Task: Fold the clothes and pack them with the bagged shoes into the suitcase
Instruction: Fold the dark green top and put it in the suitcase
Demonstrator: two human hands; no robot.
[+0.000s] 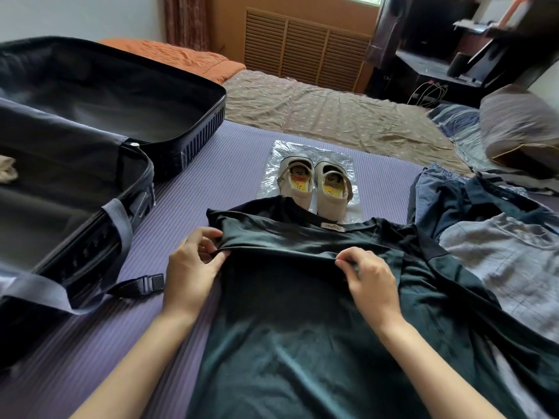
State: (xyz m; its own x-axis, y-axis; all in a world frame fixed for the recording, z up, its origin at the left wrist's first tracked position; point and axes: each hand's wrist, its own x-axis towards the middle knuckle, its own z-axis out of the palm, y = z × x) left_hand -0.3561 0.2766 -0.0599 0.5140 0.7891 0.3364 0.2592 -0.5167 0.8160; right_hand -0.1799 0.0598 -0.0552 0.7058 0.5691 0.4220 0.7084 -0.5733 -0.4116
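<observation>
A dark green T-shirt [302, 322] lies spread on the purple mat in front of me, collar away from me. My left hand [193, 267] pinches a raised fold at its left side. My right hand [369, 276] pinches the same fold near the middle. A pair of beige shoes [314, 186] stands on a clear plastic bag [341, 161] just beyond the collar. The dark suitcase [90, 146] lies open at the left. Jeans [438, 198] and a pale blue garment [508, 261] are heaped at the right.
The purple mat [217, 164] covers the near bed. A brown sheet [317, 110] lies beyond it, an orange blanket [181, 55] at the back left and a pillow [520, 122] at the right. A suitcase strap buckle [155, 282] rests near my left hand.
</observation>
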